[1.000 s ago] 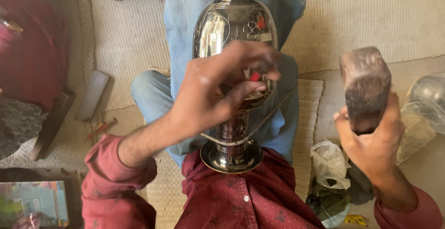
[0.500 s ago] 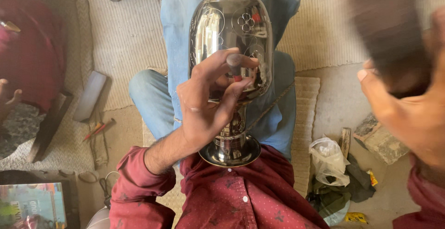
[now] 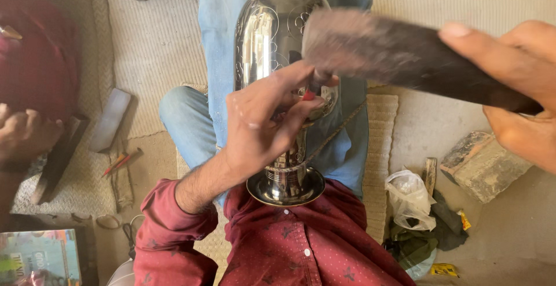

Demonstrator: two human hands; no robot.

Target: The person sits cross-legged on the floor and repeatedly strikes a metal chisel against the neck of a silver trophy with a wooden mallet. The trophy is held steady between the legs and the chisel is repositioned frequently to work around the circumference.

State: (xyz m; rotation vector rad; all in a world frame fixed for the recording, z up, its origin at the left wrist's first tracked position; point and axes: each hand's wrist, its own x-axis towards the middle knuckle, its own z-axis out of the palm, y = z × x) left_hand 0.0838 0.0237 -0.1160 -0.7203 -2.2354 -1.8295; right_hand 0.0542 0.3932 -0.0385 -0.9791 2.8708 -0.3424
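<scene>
A tall shiny metal vase [image 3: 272, 37] with engraved flower patterns lies along my jeans-clad legs, its round foot [image 3: 285, 186] against my dark red shirt. My left hand [image 3: 263, 121] pinches a small chisel with a red tip [image 3: 308, 95] against the vase's belly. My right hand [image 3: 515, 86] grips a thick dark wooden mallet [image 3: 399, 51], whose blunt end hovers just above the chisel and my left fingers.
Another person's hand [image 3: 23, 132] and dark red sleeve sit at the left over a woven mat. A flat grey stone [image 3: 110, 119] and red pencils [image 3: 119, 161] lie there. At right are a wooden block [image 3: 483, 164] and a white plastic bag [image 3: 408, 196].
The mallet swung from raised at the right down and leftward to just above the chisel. My left hand stays on the vase with the chisel.
</scene>
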